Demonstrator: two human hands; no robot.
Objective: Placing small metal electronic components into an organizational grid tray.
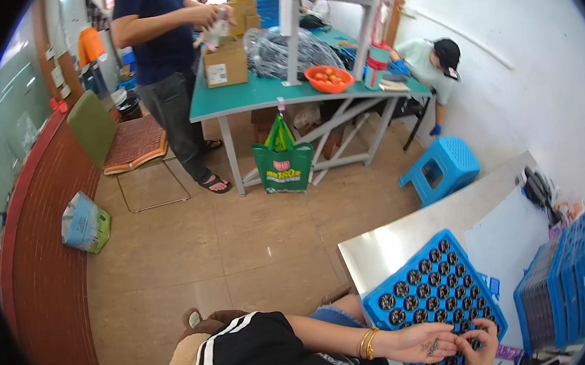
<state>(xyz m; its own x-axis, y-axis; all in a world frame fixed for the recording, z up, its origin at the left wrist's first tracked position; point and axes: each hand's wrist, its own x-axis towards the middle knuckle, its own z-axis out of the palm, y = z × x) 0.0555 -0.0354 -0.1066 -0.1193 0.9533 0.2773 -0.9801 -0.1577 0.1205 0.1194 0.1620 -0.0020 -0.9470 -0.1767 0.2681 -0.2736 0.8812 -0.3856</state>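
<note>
Head view: holds small bits (431, 346) on an open, upturned left hand (418, 341); rests the right hand (482, 348), fingers bunched, at the left fingertips, cannot tell its grip. Covers part of a blue tray (399, 275) of black discs (386, 301) on a metal table (372, 253), left of stacked trays (546, 292). Faces a tiled floor (174, 262), blue stool (453, 168), green-topped table (213, 104) and standing co-worker (155, 45). Shows a white label on a carton (231, 56), print on a green bag (287, 165).
</note>
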